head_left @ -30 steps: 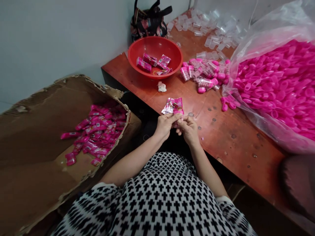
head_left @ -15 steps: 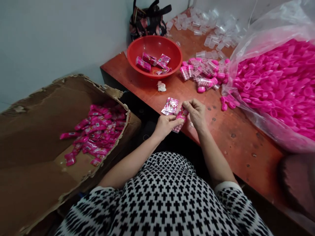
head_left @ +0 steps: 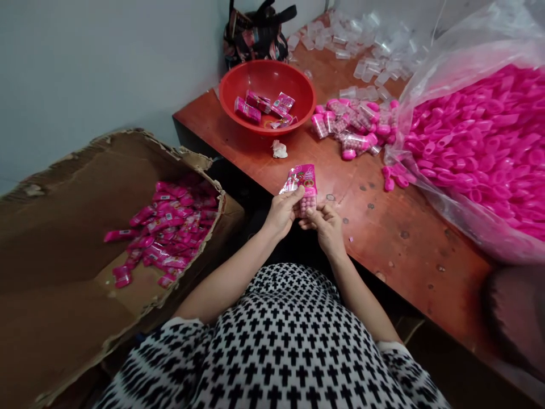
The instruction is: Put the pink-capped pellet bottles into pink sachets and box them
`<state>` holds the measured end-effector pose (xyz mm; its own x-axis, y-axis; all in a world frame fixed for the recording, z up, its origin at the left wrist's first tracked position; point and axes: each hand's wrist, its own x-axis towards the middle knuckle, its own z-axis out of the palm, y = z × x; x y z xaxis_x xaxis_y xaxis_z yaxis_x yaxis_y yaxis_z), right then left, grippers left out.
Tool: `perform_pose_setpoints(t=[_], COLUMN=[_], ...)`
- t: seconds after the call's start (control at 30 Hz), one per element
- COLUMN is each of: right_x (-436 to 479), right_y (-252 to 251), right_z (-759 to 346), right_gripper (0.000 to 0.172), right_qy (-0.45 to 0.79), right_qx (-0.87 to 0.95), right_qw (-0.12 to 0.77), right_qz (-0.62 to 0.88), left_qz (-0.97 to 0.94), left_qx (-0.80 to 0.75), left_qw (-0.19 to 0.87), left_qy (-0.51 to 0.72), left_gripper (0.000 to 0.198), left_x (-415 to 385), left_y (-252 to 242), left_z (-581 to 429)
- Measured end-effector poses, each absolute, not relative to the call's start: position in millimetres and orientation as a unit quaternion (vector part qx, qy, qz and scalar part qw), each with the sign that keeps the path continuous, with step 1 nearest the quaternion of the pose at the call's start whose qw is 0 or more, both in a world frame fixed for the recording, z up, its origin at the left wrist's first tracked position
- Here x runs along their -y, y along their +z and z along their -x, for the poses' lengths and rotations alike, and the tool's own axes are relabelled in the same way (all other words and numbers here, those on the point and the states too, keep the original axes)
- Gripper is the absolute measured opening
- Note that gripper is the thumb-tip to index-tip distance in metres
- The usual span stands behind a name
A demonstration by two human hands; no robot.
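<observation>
Between both hands, at the table's near edge, is a small clear candy bottle (head_left: 308,204) filled with pink balls. A shiny pink printed wrapper sleeve (head_left: 308,174) covers its far end and sticks out beyond it. My left hand (head_left: 283,215) grips the bottle from the left, thumb across its front. From the right, my right hand (head_left: 327,226) has its fingers closed at the bottle's near end. Just beyond my left hand, shiny loose wrappers (head_left: 290,180) lie on the table, partly hidden by the held sleeve.
A red bowl (head_left: 227,102) with pink wrapper bundles stands behind. Filled bottles (head_left: 357,122), clear empty containers (head_left: 374,57) and a plastic bag of pink caps (head_left: 481,153) are at the right. A cardboard box (head_left: 55,238) at the left holds wrapped bottles (head_left: 170,227). A crumpled white scrap (head_left: 279,149) lies near the bowl.
My right hand has moved from the sleeve's far end down to the bottle's near end. The bottle has turned from tilted to nearly straight, its printed front facing up.
</observation>
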<state>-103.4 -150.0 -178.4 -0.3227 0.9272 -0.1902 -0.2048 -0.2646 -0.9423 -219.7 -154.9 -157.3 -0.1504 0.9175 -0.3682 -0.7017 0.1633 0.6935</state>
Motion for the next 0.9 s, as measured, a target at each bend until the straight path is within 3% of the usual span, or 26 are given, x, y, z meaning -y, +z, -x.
perform_pose_setpoints(t=[0.3,0.57,0.77,0.9], right_x=[155.2,145.8,136.0,132.6], right_y=[-173.8,-172.7,-175.2,-172.6], right_z=[105.4,103.6,106.9,119.1], right_gripper=[0.024,0.026,0.033,0.040], right_qy=[0.587,0.737,0.722,0.736], right_qx=[0.501,0.335,0.364,0.418], right_qw=[0.455,0.437,0.447,0.396], right_qz=[0.445,0.392,0.383,0.355], left_qz=[-0.147,-0.159,-0.206,-0.211], left_qx=[-0.462,-0.453,-0.431,-0.424], left_qw=[0.570,0.607,0.640,0.624], left_qy=[0.663,0.634,0.602,0.622], left_gripper=[0.031,0.028,0.031,0.028], left_x=[155.8,168.2,171.7,183.7], left_y=[-158.6,-160.4,-165.4,-158.3], left_z=[214.2,208.6,213.6,226.8])
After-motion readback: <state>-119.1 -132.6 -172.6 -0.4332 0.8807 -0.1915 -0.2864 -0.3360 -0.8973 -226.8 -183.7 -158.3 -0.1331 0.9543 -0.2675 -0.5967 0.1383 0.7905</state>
